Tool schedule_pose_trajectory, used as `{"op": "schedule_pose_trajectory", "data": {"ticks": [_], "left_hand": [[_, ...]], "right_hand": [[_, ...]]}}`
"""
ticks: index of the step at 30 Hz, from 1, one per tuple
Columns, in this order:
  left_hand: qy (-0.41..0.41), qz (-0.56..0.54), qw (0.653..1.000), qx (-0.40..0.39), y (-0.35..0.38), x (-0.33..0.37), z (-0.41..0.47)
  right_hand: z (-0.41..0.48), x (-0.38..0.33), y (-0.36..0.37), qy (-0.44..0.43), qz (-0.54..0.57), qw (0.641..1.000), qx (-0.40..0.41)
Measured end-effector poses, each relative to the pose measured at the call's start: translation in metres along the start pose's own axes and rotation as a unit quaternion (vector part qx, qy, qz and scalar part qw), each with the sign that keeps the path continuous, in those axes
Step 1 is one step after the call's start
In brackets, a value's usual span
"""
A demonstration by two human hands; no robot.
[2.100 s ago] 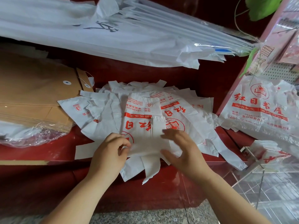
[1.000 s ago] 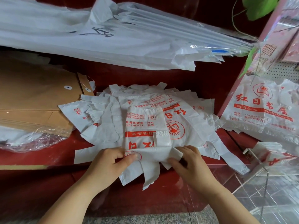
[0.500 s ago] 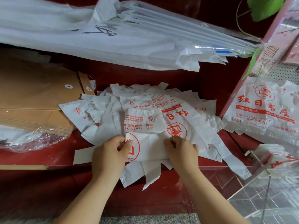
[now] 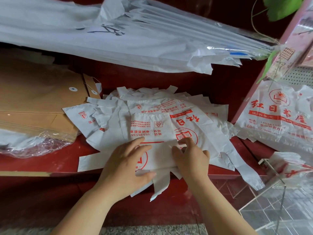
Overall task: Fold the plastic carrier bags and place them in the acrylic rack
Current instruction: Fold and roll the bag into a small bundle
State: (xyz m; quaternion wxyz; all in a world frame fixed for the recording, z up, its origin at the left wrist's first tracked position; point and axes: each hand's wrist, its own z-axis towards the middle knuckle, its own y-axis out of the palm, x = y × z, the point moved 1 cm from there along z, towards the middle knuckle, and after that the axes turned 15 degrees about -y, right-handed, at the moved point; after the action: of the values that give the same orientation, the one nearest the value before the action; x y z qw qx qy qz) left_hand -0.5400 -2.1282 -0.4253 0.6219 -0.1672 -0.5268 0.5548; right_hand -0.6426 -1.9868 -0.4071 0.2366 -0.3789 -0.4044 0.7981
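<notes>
Left hand (image 4: 125, 167): lay flat and spread on the near left part of the folded bag (image 4: 152, 128), fingers straight, thumb along its near edge; gripped nothing.
Right hand (image 4: 191, 160): rested on the bag's near right part, fingertips pressing down, thumb beside them; no pinch could be seen.
Folded bag: white with red print, lay on top of the pile of carrier bags (image 4: 208, 126).
Pile: fanned loosely over the red counter (image 4: 42, 162); its handle strips hung past the counter's front edge.
Acrylic rack (image 4: 271, 168): stood right of the pile, folded bags (image 4: 288, 165) inside.
Left edge: brown envelopes (image 4: 33, 99) touched the pile.
Open room: bare counter lay near left of the pile.
</notes>
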Motion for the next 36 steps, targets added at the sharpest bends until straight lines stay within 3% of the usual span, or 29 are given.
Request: {"op": "schedule_pose_trajectory", "data": {"ticks": [5, 10, 13, 16, 18, 26, 32, 36], "left_hand": [[-0.025, -0.026, 0.999, -0.031, -0.005, -0.003, 0.000], [0.024, -0.009, 0.999, -0.027, -0.009, -0.003, -0.004], [0.021, -0.008, 1.000, -0.020, -0.009, -0.005, -0.004], [0.019, -0.012, 0.999, -0.023, -0.009, -0.006, -0.004], [0.018, -0.033, 0.999, -0.032, -0.007, -0.008, -0.003], [-0.124, -0.268, 0.947, -0.125, -0.013, -0.007, -0.001], [-0.217, -0.310, 0.926, -0.019, -0.008, -0.006, 0.005], [-0.262, -0.242, 0.934, 0.039, -0.002, 0.000, 0.007]], "right_hand": [[-0.004, 0.003, -0.002, -0.030, 0.037, 0.998, -0.034], [-0.018, 0.015, -0.010, -0.065, 0.128, 0.989, -0.024], [-0.024, 0.021, -0.018, -0.150, 0.197, 0.969, -0.005], [-0.025, 0.026, -0.019, -0.258, 0.155, 0.951, -0.074], [-0.024, 0.027, -0.016, -0.278, 0.101, 0.950, -0.102], [-0.009, 0.023, -0.026, -0.229, 0.083, 0.962, -0.126], [-0.008, 0.021, -0.018, -0.079, 0.248, 0.964, -0.058], [-0.005, 0.021, -0.008, -0.022, 0.244, 0.970, -0.007]]}}
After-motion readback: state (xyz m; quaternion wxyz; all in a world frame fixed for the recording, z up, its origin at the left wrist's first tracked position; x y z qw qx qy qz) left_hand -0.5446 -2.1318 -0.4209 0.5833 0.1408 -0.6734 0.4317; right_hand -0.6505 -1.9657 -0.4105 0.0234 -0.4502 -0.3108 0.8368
